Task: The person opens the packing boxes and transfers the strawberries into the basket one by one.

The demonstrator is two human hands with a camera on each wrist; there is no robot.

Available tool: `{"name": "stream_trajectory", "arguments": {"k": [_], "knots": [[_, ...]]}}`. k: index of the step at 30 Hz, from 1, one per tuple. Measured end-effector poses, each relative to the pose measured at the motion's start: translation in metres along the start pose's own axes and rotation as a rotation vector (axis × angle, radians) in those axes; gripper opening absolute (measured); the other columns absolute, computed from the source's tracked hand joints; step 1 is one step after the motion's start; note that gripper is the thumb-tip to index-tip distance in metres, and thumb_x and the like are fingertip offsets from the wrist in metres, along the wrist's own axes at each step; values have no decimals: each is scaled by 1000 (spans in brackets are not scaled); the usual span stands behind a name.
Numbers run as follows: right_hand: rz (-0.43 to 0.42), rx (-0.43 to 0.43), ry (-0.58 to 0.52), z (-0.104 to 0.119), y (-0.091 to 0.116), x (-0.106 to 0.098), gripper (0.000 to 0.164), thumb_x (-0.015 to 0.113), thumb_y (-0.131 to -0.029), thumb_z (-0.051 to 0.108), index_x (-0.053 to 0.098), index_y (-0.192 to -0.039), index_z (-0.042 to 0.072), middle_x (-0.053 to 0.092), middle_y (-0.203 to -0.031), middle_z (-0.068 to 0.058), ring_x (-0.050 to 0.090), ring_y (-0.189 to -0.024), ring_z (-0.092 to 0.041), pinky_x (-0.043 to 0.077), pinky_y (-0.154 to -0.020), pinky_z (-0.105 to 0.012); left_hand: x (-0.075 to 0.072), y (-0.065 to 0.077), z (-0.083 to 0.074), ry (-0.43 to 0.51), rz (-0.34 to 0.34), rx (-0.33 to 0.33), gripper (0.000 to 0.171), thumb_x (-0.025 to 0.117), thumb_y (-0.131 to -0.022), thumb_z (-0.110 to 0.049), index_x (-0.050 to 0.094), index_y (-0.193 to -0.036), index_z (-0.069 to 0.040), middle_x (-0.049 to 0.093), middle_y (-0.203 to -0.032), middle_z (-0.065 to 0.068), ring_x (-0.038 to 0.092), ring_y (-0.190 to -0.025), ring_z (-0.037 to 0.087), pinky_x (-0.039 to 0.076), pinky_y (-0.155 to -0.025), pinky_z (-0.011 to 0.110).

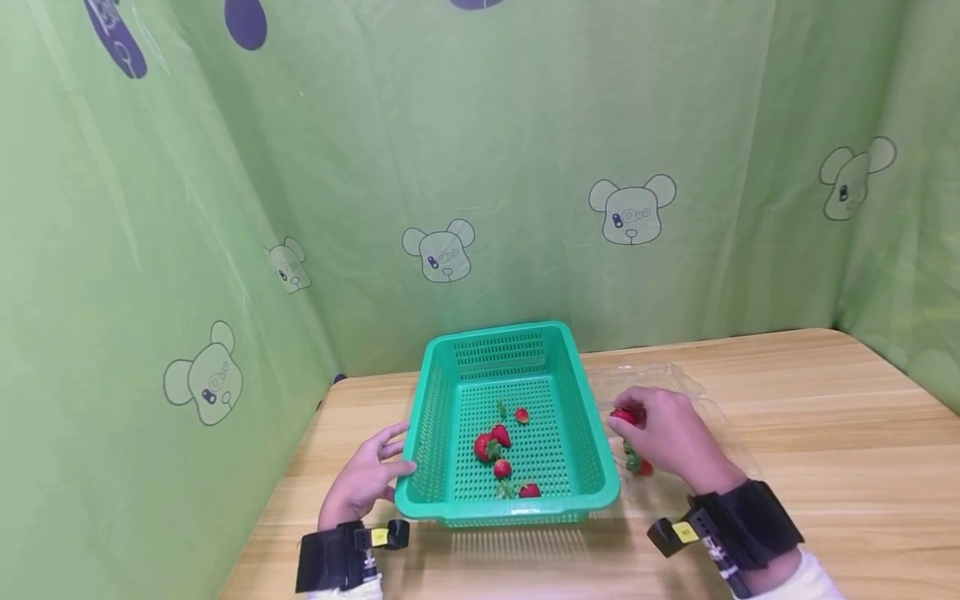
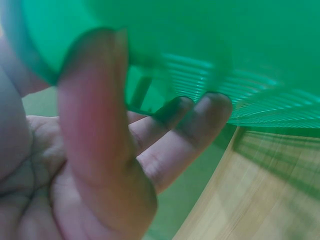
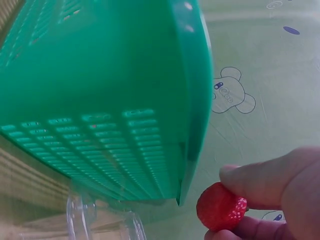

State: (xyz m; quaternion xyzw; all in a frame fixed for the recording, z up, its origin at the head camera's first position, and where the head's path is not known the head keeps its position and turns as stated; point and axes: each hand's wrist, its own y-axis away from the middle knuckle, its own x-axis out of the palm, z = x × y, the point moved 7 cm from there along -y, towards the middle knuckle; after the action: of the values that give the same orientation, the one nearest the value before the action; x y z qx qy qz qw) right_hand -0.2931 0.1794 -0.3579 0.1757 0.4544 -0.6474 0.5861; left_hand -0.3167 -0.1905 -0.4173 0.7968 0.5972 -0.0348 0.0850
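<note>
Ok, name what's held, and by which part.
Right fingers: a strawberry, pinched by its sides. Left fingers: the green basket, by its left rim's near end.

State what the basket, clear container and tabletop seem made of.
Basket: likely glossy molded plastic, with highlights and slotted walls.
Clear container: probably thin, shiny plastic, being see-through with bright edges.
Tabletop: smooth wood or wood-look laminate; visible grain leaves it open.
</note>
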Motion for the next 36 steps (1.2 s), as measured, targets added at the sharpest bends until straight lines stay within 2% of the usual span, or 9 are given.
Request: {"name": "stream_trajectory", "arguments": {"k": [6,18,29,36], "knots": [[-46,-31,-35,8,1,-2,18,74,-80,16,68,-92,3,67,-78,-7,62,-71,-21,59,-63,-42,0,1,-1,3,-5,-6,68,58,-85,6,27,-145,-1,42,-136,36,66,-88,31,62,-56,32],[-97,-75,-66,24,6,2,20,75,-79,16,69,-92,2,67,-82,-9,65,-72,-22,62,-60,-40,1,1,-3,2,-6,-6,68,58,-86,6,27,-145,-1,42,-136,36,66,-88,31,61,-54,32],[-75,-106,-79,31,7,12,22,75,-80,16,69,-95,1,67,-85,-9,65,-74,-21,62,-60,-36,1,1,-4,-5,-9,-3,68,58,-85,5,27,-145,-2,41,-137,35,66,-90,32,61,-53,31],[-51,-104,-76,34,8,15,29,74,-82,18,66,-103,0,67,-89,-12,65,-74,-21,62,-60,-38,1,1,-2,-7,-12,-3,68,58,-85,5,28,-146,-2,40,-137,36,66,-89,31,61,-52,30]]}}
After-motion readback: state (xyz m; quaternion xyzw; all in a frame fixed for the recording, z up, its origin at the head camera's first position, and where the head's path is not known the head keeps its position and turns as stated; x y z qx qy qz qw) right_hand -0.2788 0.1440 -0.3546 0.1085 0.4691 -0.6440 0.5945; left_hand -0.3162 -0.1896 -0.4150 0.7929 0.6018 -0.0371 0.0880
